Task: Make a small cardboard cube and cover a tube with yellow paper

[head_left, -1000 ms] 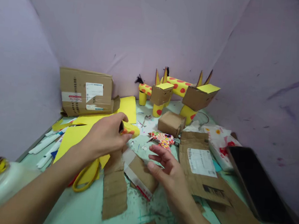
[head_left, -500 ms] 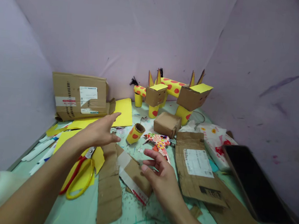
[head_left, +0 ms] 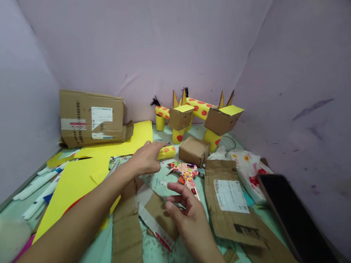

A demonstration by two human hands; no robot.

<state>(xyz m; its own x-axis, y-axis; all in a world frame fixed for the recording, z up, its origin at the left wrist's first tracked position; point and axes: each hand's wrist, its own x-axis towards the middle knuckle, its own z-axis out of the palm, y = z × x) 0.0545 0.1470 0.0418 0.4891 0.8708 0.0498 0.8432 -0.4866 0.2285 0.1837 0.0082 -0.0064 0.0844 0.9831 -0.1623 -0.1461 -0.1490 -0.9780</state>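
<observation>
My left hand [head_left: 147,158] reaches over the middle of the table. Its fingers are closed about the left end of a short yellow cardboard tube [head_left: 167,152] with red-orange spots, which lies tilted on its side; the grip is partly hidden. Low in front, my right hand [head_left: 187,208] hovers with its fingers apart and curved, holding nothing. Just beyond it lies a glue gun [head_left: 186,171] with a floral pattern. A cardboard piece with white tape [head_left: 159,214] is under and left of the right hand. My left forearm covers most of the scissors.
Two spotted giraffe-like figures with box heads [head_left: 181,117] [head_left: 222,121] stand at the back, behind a small cardboard box [head_left: 194,150]. Flattened cardboard [head_left: 221,168] and a phone [head_left: 293,219] lie right. Yellow sheets [head_left: 75,184], markers [head_left: 37,185] and a large carton [head_left: 69,110] are left.
My left hand has moved right and down to the spotted tube, which has gone from standing to lying tilted. My right hand has barely moved. The view has shifted slightly.
</observation>
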